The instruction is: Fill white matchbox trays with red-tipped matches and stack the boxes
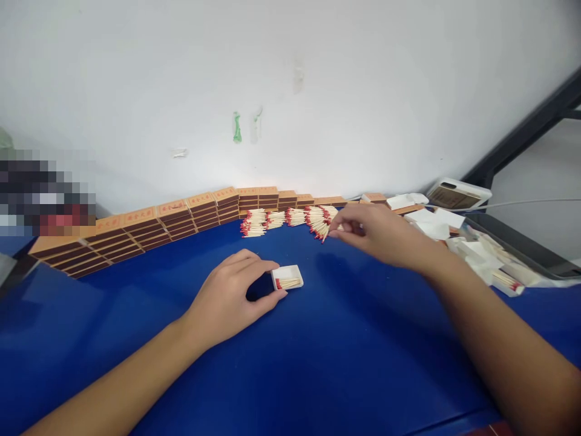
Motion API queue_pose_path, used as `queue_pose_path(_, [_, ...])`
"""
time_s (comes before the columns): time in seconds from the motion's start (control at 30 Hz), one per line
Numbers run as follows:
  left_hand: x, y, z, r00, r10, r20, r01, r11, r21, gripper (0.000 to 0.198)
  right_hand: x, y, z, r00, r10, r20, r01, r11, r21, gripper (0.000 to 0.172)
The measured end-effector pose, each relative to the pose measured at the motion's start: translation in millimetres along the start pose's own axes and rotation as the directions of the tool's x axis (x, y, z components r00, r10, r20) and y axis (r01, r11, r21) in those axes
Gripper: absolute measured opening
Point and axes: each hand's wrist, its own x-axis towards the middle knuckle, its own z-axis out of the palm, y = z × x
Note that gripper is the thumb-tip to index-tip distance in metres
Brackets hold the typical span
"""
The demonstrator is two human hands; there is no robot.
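Observation:
My left hand [233,293] grips a small white matchbox tray [294,270] between thumb and fingers on the blue tabletop. Several red-tipped matches [290,283] lie along the near side of that tray. Farther back, my right hand [370,233] pinches at the right end of a row of loose matches [297,217]. Thumb and forefinger close on matches there; how many is hidden by the fingers. The loose matches lie in small fanned heaps, most with their red heads to the left.
Stacked brown matchboxes [172,219] line the wall from the left to the middle. At the right sit a heap of white trays [431,224], one tray with matches [506,281], a dark bin [526,245], a white device [458,194] and a cable. A pixelated patch covers the far left.

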Motion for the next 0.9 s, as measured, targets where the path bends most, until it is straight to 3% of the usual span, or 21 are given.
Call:
queue_pose_path(0.13, [0.1, -0.4, 0.1, 1.0, -0.007, 0.005, 0.007, 1.0, -0.006, 0.025, 3.8, 42.4, -10.8, 0.966, 0.224, 0.128, -0.209, 0.97, -0.121, 0.013])
queue_pose_path(0.2, [0.0, -0.5, 0.4, 1.0, -0.002, 0.008, 0.002, 1.0, 0.002, 0.025, 4.3, 51.3, -7.8, 0.949, 0.258, 0.181, -0.238, 0.963, -0.127, 0.014])
queue_pose_path(0.53, [0.5, 1.7, -1.1, 1.0, -0.002, 0.022, 0.002, 1.0, -0.006, 0.025, 7.1, 48.4, 1.7, 0.973, 0.153, 0.173, -0.146, 0.988, -0.053, 0.018])
queue_pose_path(0.73, [0.0, 0.7, -0.7, 1.0, -0.006, 0.028, 0.006, 1.0, -0.005, 0.026, 8.1, 53.8, 2.9, 0.947, 0.223, 0.233, -0.211, 0.975, -0.076, 0.017])
queue_pose_path(0.8, [0.0, 0.5, -0.6, 1.0, -0.009, 0.029, 0.009, 1.0, -0.003, 0.027, 7.5, 50.2, 3.0, 0.946, 0.226, 0.232, -0.216, 0.974, -0.065, 0.018])
queue_pose_path(0.9, [0.3, 0.7, -0.1, 1.0, -0.007, 0.031, 0.007, 1.0, -0.002, 0.027, 4.8, 30.0, 1.9, 0.969, 0.135, 0.208, -0.141, 0.99, 0.012, 0.027])
